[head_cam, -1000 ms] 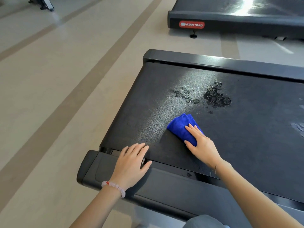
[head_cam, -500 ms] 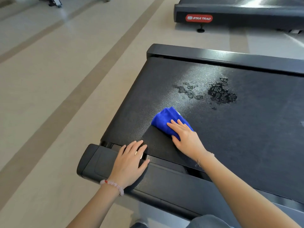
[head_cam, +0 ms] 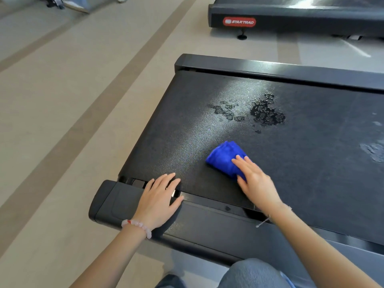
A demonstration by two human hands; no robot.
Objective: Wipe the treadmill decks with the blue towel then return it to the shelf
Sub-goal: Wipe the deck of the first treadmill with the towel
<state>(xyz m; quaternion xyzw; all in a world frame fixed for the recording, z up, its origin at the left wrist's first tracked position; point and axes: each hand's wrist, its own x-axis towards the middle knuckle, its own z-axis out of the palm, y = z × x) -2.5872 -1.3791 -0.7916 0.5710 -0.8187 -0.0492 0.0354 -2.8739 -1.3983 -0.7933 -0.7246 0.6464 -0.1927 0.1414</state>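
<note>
- Most of the left half is beige floor (head_cam: 62,125), crossed by darker diagonal stripes.
- One black treadmill deck (head_cam: 311,173) fills the middle and right. Its belt is textured, with a sheen of light across the far part.
- A second treadmill (head_cam: 301,15) stands beyond it at the top right, well apart, with bare floor between the two.
- A glossy black rail (head_cam: 280,70) runs along the deck's far edge.
- A rounded black end cover (head_cam: 116,202) closes the deck's near left corner.
- A knee in blue jeans (head_cam: 253,273) shows at the bottom edge, just in front of the deck.
- Three wet patches lie on the belt: a dark beaded one (head_cam: 267,113) near the middle, a thinner one (head_cam: 226,112) just left of it, and a pale smear (head_cam: 374,151) at the right edge.
- The left hand (head_cam: 158,202) rests palm down where the cover meets the belt, fingers straight and slightly spread, holding nothing.
- The right hand (head_cam: 256,183) lies on the towel with straight fingers pressing it flat to the belt, not curled round it. The hand is a little blurred.
- The towel (head_cam: 222,159), bright blue and bunched, sits on the belt nearer than the wet patches and apart from them. Its right part is under the fingers.
- A bead bracelet (head_cam: 137,224), pale pink with one red bead, circles the left wrist.
- A thin chain (head_cam: 264,222) hangs from the right wrist.
- A red "STAR TRAC" badge (head_cam: 239,22) marks the second treadmill's end.
</note>
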